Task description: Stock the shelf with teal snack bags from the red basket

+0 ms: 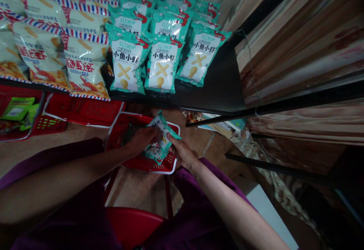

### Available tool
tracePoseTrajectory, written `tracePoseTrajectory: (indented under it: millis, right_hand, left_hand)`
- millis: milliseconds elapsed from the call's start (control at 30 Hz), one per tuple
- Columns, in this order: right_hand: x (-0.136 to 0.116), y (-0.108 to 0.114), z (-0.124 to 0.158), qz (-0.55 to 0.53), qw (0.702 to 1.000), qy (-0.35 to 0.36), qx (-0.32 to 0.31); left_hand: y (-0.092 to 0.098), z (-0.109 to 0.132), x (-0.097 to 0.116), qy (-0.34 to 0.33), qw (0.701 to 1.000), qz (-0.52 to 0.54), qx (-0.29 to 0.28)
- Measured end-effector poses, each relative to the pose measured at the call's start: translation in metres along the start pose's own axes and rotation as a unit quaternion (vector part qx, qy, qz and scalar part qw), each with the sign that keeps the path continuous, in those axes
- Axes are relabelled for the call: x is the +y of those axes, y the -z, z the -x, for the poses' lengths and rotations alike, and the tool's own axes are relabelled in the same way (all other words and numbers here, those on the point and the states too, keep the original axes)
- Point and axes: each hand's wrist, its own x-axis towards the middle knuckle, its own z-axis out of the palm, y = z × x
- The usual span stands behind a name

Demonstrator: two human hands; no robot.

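Between my hands, over a red shopping basket (116, 134), is a teal and white snack bag (162, 131), tilted. My right hand (182, 149) grips its right edge, with the thumb across the front. My left hand (145, 138) is closed at the bag's left side, its fingertips partly hidden against the bag. Below, inside the basket, lies at least one more teal snack bag (155, 153). Matching teal snack bags (162, 66) stand in rows on the black shelf (218, 75) above my hands.
White and orange snack bags (85, 66) fill the shelf's left side. More red baskets (85, 109) sit below it, one holding green packets (18, 109). Black metal bars (284, 106) and draped curtains (278, 52) are at right. A red stool (133, 223) is between my legs.
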Motion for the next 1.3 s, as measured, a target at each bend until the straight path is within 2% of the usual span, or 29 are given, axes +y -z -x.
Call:
tracePoseTrajectory:
  millis: [167,333,500,733,1000,1300]
  right_hand:
    - [-0.008,0.001,-0.002,-0.048,0.999,-0.008,-0.004]
    - [-0.011,0.005,-0.003,-0.074,0.997,-0.031,-0.023]
    - [-0.011,0.007,-0.004,-0.083,0.993,-0.074,-0.045]
    - [-0.011,0.005,-0.003,-0.084,0.993,-0.081,-0.024]
    - [-0.004,0.007,-0.006,-0.073,0.993,-0.092,0.005]
    - [-0.003,0.006,-0.004,-0.022,0.997,-0.077,-0.008]
  left_hand:
    - [0.007,-0.006,0.009,0.013,0.997,0.055,0.046]
    - [0.011,-0.011,0.019,0.054,0.988,0.141,0.035]
    - [0.013,-0.013,0.021,0.075,0.980,0.180,0.048]
    - [0.017,-0.010,0.030,0.041,0.982,0.182,0.041]
    - [0.024,-0.017,0.025,0.010,0.984,0.163,0.071]
    - [0.026,-0.018,0.028,0.003,0.986,0.142,0.091]
